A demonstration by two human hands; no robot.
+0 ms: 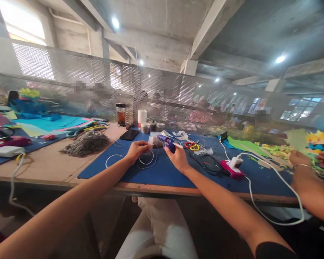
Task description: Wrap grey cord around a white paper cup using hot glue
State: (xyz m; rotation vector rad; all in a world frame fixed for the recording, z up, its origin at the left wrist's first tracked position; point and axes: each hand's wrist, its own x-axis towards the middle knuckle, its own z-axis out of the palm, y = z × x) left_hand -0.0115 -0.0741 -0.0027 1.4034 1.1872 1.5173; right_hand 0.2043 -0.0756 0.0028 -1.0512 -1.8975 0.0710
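My left hand (138, 149) is closed on a small cup (156, 142) partly wrapped in grey cord, gripping it at its left side. In my right hand (176, 157) is a blue hot glue gun (167, 141), its nozzle pointing left at the cup's upper side. I cannot tell whether nozzle and cup touch. Loose cord (148, 163) hangs and curls below the cup over the blue mat (129, 174). Behind stand small cord-wrapped cups (145, 127) and a taller white stack of cups (142, 117).
A black phone (129, 135) and a lidded jar of brown liquid (121, 115) stand behind left. Grey yarn (86, 143) lies further left. Scissors (192, 146), cables and a magenta power strip (232, 169) are right. Another person's hands (302, 163) work at far right.
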